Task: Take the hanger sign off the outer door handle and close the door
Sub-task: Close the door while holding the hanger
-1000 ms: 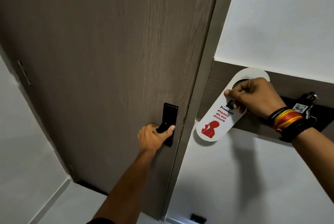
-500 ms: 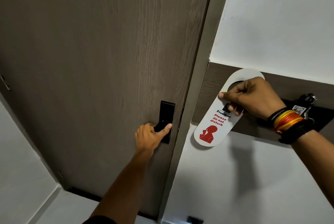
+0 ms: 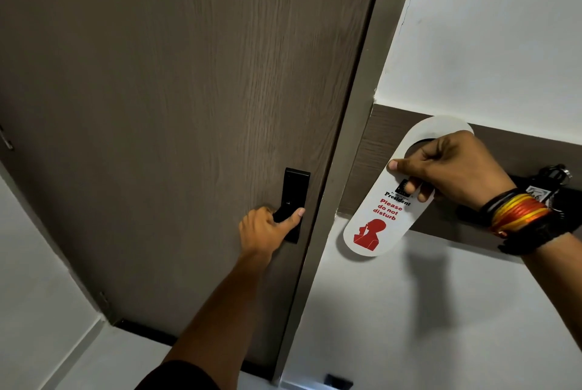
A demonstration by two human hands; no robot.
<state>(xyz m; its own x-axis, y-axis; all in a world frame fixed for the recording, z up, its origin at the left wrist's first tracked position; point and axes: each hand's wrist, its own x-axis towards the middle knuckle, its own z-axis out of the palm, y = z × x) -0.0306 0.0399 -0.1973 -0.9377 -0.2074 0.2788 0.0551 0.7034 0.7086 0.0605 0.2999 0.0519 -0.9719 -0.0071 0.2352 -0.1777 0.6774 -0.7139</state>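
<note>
The brown wooden door [image 3: 176,106] fills the left and middle of the view, its edge lying against the grey frame [image 3: 356,144]. My left hand [image 3: 263,230] grips the black handle [image 3: 294,200] on the door's inner face. My right hand [image 3: 450,172] holds the white hanger sign [image 3: 378,216] in front of the wall, right of the frame, pinched near its round hole. The sign reads "Please do not disturb" in red with a red figure below.
A brown wall strip [image 3: 529,150] runs behind the sign, with a black holder and key tag [image 3: 548,184] on it beyond my right wrist. White wall lies above and below. A small dark object [image 3: 338,381] sits low on the wall by the frame.
The door has swung further shut; the hinge side has slid left and the gap at the frame has narrowed. My right hand has kept the sign almost still.
</note>
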